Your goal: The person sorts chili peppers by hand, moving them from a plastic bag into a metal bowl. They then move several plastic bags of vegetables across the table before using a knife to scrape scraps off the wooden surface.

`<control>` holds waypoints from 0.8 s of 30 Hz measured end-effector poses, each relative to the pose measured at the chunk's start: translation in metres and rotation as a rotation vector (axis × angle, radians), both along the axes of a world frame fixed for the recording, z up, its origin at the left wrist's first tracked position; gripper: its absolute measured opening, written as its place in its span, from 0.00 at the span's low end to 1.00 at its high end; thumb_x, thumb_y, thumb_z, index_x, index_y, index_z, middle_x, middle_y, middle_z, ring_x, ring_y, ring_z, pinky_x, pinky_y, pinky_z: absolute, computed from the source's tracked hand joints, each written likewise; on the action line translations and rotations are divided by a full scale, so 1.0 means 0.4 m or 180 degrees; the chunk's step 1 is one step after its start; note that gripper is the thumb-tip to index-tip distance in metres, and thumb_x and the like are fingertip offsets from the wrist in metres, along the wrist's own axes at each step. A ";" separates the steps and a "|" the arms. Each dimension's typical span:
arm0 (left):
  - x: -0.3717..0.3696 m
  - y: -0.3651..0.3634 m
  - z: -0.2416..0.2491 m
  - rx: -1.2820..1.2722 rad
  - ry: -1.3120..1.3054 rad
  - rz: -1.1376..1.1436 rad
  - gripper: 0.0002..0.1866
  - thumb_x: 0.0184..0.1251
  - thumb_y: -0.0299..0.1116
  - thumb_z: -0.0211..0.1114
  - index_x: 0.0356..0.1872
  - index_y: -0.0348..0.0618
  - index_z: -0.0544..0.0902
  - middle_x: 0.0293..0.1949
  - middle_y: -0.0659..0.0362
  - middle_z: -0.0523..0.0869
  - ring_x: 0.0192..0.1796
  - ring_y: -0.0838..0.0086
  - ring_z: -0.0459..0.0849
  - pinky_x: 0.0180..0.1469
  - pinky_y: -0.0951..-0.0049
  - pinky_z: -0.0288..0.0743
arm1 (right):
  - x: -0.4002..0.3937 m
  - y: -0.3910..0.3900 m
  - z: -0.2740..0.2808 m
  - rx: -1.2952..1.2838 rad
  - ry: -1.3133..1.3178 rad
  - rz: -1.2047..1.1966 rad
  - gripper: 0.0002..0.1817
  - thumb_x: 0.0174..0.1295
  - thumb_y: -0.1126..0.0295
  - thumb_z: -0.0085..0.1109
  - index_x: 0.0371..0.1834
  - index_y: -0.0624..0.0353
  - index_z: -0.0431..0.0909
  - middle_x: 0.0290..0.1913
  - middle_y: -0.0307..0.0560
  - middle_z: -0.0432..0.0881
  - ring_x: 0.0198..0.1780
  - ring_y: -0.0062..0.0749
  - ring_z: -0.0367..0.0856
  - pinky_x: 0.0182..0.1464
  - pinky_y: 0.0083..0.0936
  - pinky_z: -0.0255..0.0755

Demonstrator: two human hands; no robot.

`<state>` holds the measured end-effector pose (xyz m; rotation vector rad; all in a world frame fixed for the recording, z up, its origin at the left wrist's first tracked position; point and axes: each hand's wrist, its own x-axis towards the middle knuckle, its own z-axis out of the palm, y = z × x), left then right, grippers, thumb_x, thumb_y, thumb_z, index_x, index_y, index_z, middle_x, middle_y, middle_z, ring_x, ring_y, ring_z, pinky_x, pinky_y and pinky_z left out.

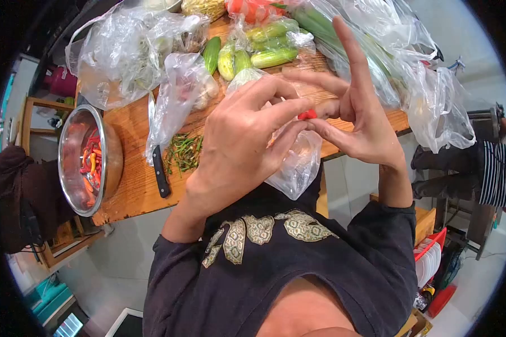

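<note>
A small red piece is held up over the near side of the wooden table, pinched narrowly between the thumb and forefinger of the left hand; the thumb of the right hand is brought up against it, the right forefinger being raised straight and the others spread wide, though whether the piece is also gripped there cannot be told; below the hands a thin, crumpled clear bag is seen, its contents hard to make out. To the left, slender glossy chillies, mostly red with orange and yellow among them, are contained in a round, shiny metal bowl; between bowl and hands, thin green stems are heaped loosely beside a black-handled knife, its blade partly covered by a wrinkled plastic bag with pale rounded bulbs at its mouth; farther back, smooth, plump cucumbers are partly wrapped in clear film, and long green stalks are sheathed in transparent plastic.
</note>
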<state>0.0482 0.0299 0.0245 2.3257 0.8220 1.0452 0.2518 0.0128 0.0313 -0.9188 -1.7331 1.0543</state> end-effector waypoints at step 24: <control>-0.097 0.054 0.019 -0.1764 -0.1057 -0.0615 0.11 0.53 0.19 0.74 0.39 0.34 0.88 0.39 0.53 0.89 0.43 0.74 0.85 0.58 0.71 0.74 | -0.065 0.030 0.046 0.1085 -0.0949 -0.0132 0.07 0.50 0.76 0.74 0.26 0.64 0.83 0.25 0.44 0.81 0.26 0.28 0.79 0.29 0.23 0.71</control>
